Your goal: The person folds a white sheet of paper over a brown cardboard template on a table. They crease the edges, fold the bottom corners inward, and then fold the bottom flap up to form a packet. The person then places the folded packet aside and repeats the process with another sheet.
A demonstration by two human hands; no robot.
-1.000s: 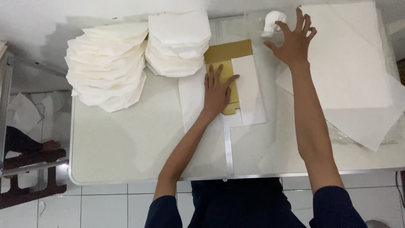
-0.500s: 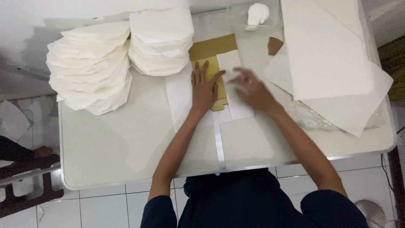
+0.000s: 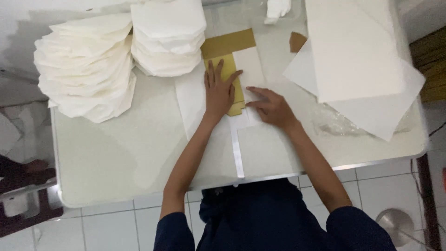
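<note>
The left hand (image 3: 219,93) lies flat, palm down and fingers spread, on a mustard-yellow template (image 3: 228,69) at the centre of the table (image 3: 116,153); its grip is open and grasps nothing, only pressing. The right hand (image 3: 272,108) rests just at 3 o'clock of the left, fingers bent and pointing toward 9 o'clock, fingertips pressing a white paper sheet (image 3: 251,69) folded partly over the template; its grip is likewise unclosed, with nothing held inside it. The template runs from under the left palm toward 12 o'clock, where a darker tan strip crosses its top. More of the white paper extends from under both hands toward 6 o'clock, reaching the near table edge. At 10 o'clock of the hands stand two stacks of folded white paper (image 3: 167,37), the farther one fanned out near the table's left edge. At 2 o'clock lies a pile of large white sheets (image 3: 353,51), overhanging crumpled clear plastic (image 3: 334,123). A small brown scrap (image 3: 297,41) lies beside that pile, and a white crumpled object (image 3: 278,9) sits at 12 o'clock by the far edge.
</note>
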